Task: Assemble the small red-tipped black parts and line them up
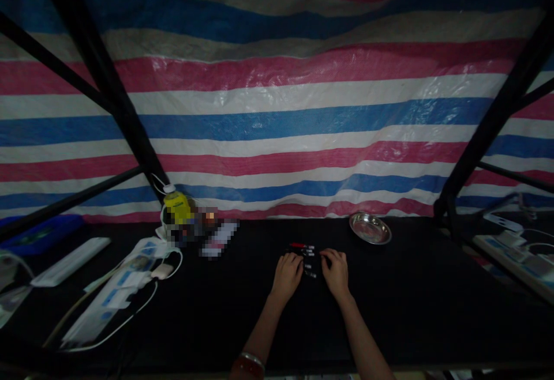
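The left grip (288, 276) is loosely curled, palm down, its fingertips at the left ends of a short row of slim black pens with white lettering (309, 251); whether it has hold of any of them I cannot tell. The right grip (335, 271) is half closed, thumb and forefinger bent in towards the right ends of the same row — the dark there hides whether anything is pinched. The pens lie side by side between the two grips, with a slim red piece (296, 245) at the far end of the row. Around the left wrist is a red band (251, 364). All this is on a matt black desk (407, 311).

Beyond the right grip, to its right, sits a round, shallow, shiny metal dish (370, 229). Well to the left of the left grip lies a long white power strip with blue patches (108, 299), and beyond it stands a yellow bottle with a white cap (178, 206), beside some pixelated items. Farthest out, past both grips, hangs a plastic sheet striped red, white and blue (281, 120) — behind black metal bars (125, 120)
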Demonstrator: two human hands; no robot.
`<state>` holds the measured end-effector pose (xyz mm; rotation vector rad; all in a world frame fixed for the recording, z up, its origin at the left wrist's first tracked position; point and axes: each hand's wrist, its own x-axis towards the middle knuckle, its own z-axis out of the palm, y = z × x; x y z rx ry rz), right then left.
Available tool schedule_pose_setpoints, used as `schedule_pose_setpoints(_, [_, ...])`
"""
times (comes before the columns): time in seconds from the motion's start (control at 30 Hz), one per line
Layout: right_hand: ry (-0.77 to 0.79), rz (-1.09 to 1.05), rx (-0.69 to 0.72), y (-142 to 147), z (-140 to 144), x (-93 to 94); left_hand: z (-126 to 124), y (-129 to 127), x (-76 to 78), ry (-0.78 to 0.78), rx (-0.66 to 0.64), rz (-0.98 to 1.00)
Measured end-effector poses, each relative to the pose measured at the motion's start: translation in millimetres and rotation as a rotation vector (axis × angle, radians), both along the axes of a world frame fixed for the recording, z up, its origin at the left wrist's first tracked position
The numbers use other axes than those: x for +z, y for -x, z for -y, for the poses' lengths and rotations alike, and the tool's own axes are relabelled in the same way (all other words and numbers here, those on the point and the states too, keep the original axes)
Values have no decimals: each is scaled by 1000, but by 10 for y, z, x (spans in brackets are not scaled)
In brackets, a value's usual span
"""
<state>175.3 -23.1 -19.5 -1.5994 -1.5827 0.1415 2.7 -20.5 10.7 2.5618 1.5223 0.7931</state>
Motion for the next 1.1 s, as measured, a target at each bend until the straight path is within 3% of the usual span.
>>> schedule_pose_setpoints(0.43, [-31,57,109,95,84,114,-16,4,-24,25,-26,-22])
schedule_pose_setpoints(0.8, [-29,44,69,65,50,57,-37,10,-43,13,24,6])
schedule_pose_setpoints(1.1, [-32,109,36,84,-4,22,-29,-11,-17,51,-12,129])
